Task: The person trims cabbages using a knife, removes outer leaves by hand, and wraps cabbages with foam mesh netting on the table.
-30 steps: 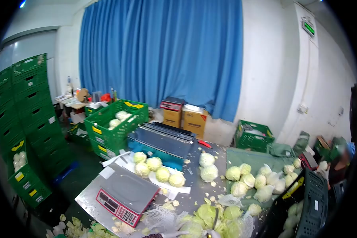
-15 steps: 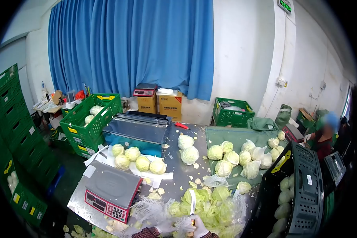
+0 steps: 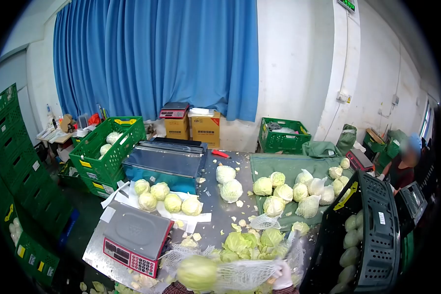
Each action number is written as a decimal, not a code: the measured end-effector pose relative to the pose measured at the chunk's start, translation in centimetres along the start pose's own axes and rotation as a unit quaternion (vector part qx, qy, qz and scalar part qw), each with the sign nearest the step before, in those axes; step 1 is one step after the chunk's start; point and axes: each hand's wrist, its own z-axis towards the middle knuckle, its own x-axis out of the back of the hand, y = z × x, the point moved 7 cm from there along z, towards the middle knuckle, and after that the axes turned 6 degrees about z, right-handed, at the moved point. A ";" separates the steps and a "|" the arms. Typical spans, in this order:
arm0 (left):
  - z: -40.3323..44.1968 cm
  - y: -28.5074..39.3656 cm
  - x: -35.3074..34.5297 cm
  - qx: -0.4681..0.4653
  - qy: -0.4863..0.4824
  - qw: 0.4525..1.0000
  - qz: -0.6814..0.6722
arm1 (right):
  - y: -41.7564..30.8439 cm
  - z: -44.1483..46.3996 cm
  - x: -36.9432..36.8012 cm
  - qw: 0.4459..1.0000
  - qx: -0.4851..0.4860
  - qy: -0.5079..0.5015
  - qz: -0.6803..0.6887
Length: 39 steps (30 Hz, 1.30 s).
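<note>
A pale green cabbage (image 3: 197,273) is raised at the bottom centre, with a white mesh net (image 3: 245,275) stretched from it to the right. My left hand is hidden behind the cabbage; only its checked sleeve (image 3: 174,288) shows, and the cabbage rests at that hand. White-gloved, my right hand (image 3: 282,275) is closed on the far end of the net. A faint blurred strip, perhaps a knife blade (image 3: 292,240), rises above that hand. Behind the net lies a heap of loose cabbage leaves (image 3: 242,242).
A red-edged scale (image 3: 137,232) stands left, with several trimmed cabbages (image 3: 172,203) behind it. More cabbages (image 3: 274,206), some netted, lie on green cloth (image 3: 299,169). A dark crate (image 3: 381,230) bounds the right side. A co-worker (image 3: 405,161) is at far right.
A cabbage has come up into view at my left hand. My right hand has moved right and the net is pulled out between them. The knife, upright and clear before, is now blurred.
</note>
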 end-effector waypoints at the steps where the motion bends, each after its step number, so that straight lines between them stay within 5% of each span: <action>1: -0.2 1.4 -1.0 -0.036 -0.020 0.996 -0.073 | -1.8 -0.9 -1.2 0.973 0.090 0.143 -0.157; 2: -0.5 2.6 -2.0 -0.067 -0.043 0.988 -0.134 | -3.4 -2.7 -1.9 0.893 0.175 0.282 -0.303; 3: -0.4 3.7 -3.1 -0.090 -0.066 0.979 -0.169 | -3.2 -2.9 -0.4 0.893 0.176 0.285 -0.301; 4: -0.3 4.5 -4.2 -0.103 -0.077 0.976 -0.175 | -4.4 -2.8 -0.1 0.716 0.226 0.279 -0.599; 5: -0.2 4.4 -4.9 -0.116 -0.056 0.991 -0.042 | -4.1 -2.5 -2.0 0.452 0.246 0.236 -0.824; 6: -0.2 4.4 -5.7 -0.125 -0.032 0.987 0.093 | -3.8 -2.6 -1.7 0.451 0.244 0.236 -0.825; 7: -0.1 4.6 -6.1 -0.133 0.015 0.923 0.360 | -3.1 -2.3 -3.4 0.530 0.261 0.270 -0.760; 8: 0.4 2.9 -6.6 0.005 -0.041 0.999 -0.030 | -2.2 -1.7 -5.3 0.602 0.275 0.301 -0.687; 9: 0.7 2.2 -7.1 0.009 -0.037 0.999 -0.031 | -1.3 -1.3 -6.5 0.667 0.282 0.333 -0.604; 11: 0.6 0.4 -6.9 -0.020 0.047 0.971 0.235 | 2.8 0.8 -7.2 0.771 0.138 0.277 -0.557; 12: 1.1 -1.7 -5.7 0.046 0.024 0.999 0.004 | 4.9 1.7 -7.6 0.801 0.094 0.241 -0.539; 14: 0.9 -2.4 -6.0 0.050 0.009 0.994 0.092 | 6.6 3.0 -5.6 0.803 0.113 0.206 -0.548; 15: 0.9 -2.4 -6.4 0.035 -0.013 0.983 0.180 | 7.3 3.1 -2.8 0.870 0.101 0.205 -0.438; 16: 0.3 -1.0 -5.6 -0.013 0.061 0.906 0.419 | 7.8 3.0 -1.4 0.922 0.091 0.196 -0.322; 17: 0.1 0.4 -5.8 -0.005 0.056 0.907 0.417 | 7.6 2.7 -1.7 0.920 0.096 0.204 -0.321; 18: 0.2 2.0 -6.2 0.044 0.023 0.730 0.681 | 7.5 2.2 -1.4 0.922 0.076 0.264 -0.272; 19: 0.0 3.2 -6.2 0.085 -0.014 0.476 0.875 | 7.7 1.5 -0.8 0.919 0.055 0.322 -0.221; 20: -0.3 4.2 -6.2 0.087 -0.017 0.476 0.875 | 6.9 1.4 0.4 0.915 0.074 0.314 -0.244; 21: -0.6 6.7 -7.0 -0.019 0.055 0.472 0.880 | 6.1 1.2 1.3 0.915 0.074 0.315 -0.242; 23: -0.9 8.6 -10.1 -0.127 0.127 0.459 0.870 | 5.0 1.8 -0.1 0.936 0.056 0.139 -0.319; 25: -0.6 6.6 -15.2 -0.271 0.015 0.635 0.724 | 5.6 1.4 0.2 0.947 0.016 0.127 -0.294; 27: 1.3 2.2 -12.0 -0.210 -0.030 0.644 0.735 | 6.5 0.8 1.3 0.935 0.040 0.199 -0.290; 29: 2.8 -1.7 -8.9 -0.066 -0.003 0.837 0.543 | 6.8 0.1 -0.1 0.948 0.013 0.197 -0.248; 30: 3.2 -2.5 -7.7 -0.060 -0.003 0.838 0.543 | 4.7 -0.8 -1.6 0.818 0.104 0.257 -0.504; 32: 3.8 -3.9 -5.7 -0.098 0.015 0.716 0.691 | 2.7 -2.9 -5.3 0.450 0.231 0.280 -0.816; 33: 4.0 -5.1 -4.3 -0.089 0.011 0.719 0.689 | 2.4 -3.8 -5.0 0.449 0.226 0.288 -0.815; 35: 4.1 -7.2 -0.7 -0.057 0.046 0.622 0.779 | 3.5 -4.5 -4.6 0.418 0.169 0.208 -0.868; 39: 3.8 -7.3 0.3 -0.078 0.059 0.642 0.760 | 6.0 -5.3 -2.8 0.338 0.057 0.234 -0.910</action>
